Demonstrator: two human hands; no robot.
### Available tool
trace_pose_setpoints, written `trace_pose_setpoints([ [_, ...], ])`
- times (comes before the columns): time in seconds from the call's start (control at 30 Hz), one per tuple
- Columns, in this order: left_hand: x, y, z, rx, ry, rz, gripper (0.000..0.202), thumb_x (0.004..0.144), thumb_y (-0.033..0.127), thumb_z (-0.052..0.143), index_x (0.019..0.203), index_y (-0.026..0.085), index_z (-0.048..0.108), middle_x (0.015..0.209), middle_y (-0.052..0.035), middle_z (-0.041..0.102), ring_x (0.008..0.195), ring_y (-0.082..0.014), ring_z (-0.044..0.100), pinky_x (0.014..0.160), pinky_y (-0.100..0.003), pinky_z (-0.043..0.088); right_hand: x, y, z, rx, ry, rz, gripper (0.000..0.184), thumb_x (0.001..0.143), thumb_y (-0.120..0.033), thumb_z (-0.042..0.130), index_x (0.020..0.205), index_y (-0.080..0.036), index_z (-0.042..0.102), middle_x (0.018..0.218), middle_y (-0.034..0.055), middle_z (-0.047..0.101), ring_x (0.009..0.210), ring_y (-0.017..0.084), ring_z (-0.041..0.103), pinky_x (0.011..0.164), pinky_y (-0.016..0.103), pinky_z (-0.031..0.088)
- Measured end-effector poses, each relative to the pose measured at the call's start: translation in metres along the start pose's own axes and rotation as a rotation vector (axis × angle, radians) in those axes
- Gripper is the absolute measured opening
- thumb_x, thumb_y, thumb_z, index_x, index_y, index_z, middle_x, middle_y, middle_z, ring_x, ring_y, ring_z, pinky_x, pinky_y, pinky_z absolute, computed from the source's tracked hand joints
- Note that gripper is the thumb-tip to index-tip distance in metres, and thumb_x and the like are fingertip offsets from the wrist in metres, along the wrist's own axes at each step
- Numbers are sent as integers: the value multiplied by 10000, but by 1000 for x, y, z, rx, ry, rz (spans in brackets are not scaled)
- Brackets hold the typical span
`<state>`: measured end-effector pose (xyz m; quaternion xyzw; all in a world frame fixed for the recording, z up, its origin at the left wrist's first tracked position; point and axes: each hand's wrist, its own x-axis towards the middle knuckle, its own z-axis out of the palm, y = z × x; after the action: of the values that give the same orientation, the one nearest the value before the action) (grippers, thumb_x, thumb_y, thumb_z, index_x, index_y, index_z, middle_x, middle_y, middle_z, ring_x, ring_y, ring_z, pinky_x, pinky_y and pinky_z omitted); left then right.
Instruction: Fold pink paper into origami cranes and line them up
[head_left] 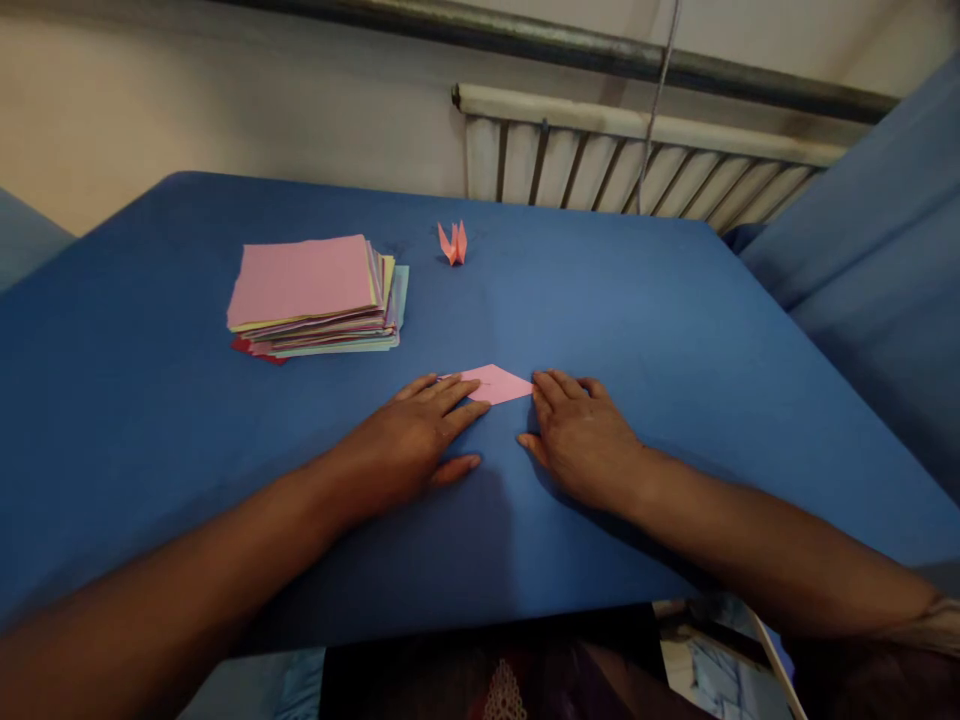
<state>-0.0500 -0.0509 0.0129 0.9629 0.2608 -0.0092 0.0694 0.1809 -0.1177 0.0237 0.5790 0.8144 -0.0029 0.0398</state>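
Note:
A folded piece of pink paper, shaped like a narrow diamond, lies flat on the blue table between my hands. My left hand rests over its left end, fingers stretched out and pressing on it, thumb apart on the table. At the right tip of the paper sits my right hand, its fingertips touching the point and its thumb spread away. The paper's left end is partly hidden under my left fingers. Neither hand grips anything.
A stack of coloured paper sheets, pink on top, stands at the back left of the blue table. Right of it is a small folded pink paper figure. A radiator is behind the table; a blue cloth hangs at right.

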Motion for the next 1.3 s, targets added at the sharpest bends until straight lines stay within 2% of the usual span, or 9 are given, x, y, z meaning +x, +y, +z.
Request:
trace_pose_setpoints([
  [0.17, 0, -2, 0, -14, 22, 0, 597, 960, 525, 472, 1462, 204, 452, 1577, -143, 387, 1449, -312, 367, 1190, -498, 266, -1, 13, -6, -59, -81, 94, 534, 979, -410, 486, 1288, 6, 614, 1450, 286, 493, 1330, 417, 462, 1034, 579, 412],
  [0.3, 1, -4, 5, 6, 45, 1, 595, 959, 535, 471, 1452, 203, 467, 1561, -158, 405, 1439, -333, 376, 1173, -523, 289, 2, 13, -3, -31, 25, 149, 559, 994, -360, 461, 1397, 25, 503, 1491, 277, 450, 1368, 400, 432, 1073, 568, 395],
  [0.43, 2, -3, 8, -3, 89, 3, 614, 950, 534, 489, 1462, 195, 454, 1541, -176, 426, 1412, -351, 407, 1156, -549, 303, 7, -4, 8, 84, 162, -54, 664, 995, -403, 466, 1523, -25, 329, 1618, 185, 277, 1503, 324, 235, 1208, 479, 263],
  [0.57, 2, -3, 8, -9, 106, -4, 606, 947, 539, 493, 1445, 195, 474, 1530, -166, 447, 1389, -348, 436, 1144, -553, 317, 10, -10, 17, 187, 79, -123, 668, 989, -444, 470, 1487, -5, 395, 1578, 205, 355, 1467, 326, 326, 1204, 464, 296],
  [0.8, 2, -10, -7, -34, 72, -99, 429, 973, 412, 461, 1286, 169, 626, 1414, -104, 593, 1282, -278, 548, 1125, -473, 362, 14, 2, 18, 214, 110, -58, 472, 987, -224, 426, 1411, -32, 510, 1493, 203, 482, 1383, 311, 448, 1151, 465, 392],
  [1.0, 3, -10, -13, -59, 102, -123, 457, 952, 441, 500, 1283, 148, 614, 1311, -125, 650, 1195, -290, 586, 1054, -451, 421, 2, 6, 10, 96, 51, 32, 422, 987, -242, 442, 1292, 4, 597, 1445, 259, 501, 1317, 356, 496, 1081, 461, 442],
  [1.1, 6, -10, -12, -48, 122, -102, 417, 953, 410, 505, 1282, 175, 609, 1251, -114, 667, 1134, -288, 597, 1026, -460, 427, 5, 18, 2, 119, 40, 123, 370, 1007, -246, 379, 1173, -71, 659, 1333, 208, 594, 1121, 305, 615, 942, 414, 511],
  [1.17, 8, -11, -9, -39, 144, -89, 398, 959, 398, 496, 1282, 199, 617, 1238, -111, 664, 1130, -291, 588, 1021, -472, 423, 13, 29, 0, 132, 31, 167, 357, 1008, -216, 339, 1107, -112, 666, 1146, 167, 667, 987, 268, 645, 850, 381, 516],
  [1.3, 11, -14, -4, -19, 169, -67, 391, 971, 404, 476, 1265, 206, 641, 1217, -123, 654, 1123, -299, 574, 1007, -492, 430, 30, 50, 4, 201, 52, 252, 302, 1000, -219, 357, 1037, -151, 649, 1057, 129, 676, 964, 239, 636, 830, 344, 475],
])
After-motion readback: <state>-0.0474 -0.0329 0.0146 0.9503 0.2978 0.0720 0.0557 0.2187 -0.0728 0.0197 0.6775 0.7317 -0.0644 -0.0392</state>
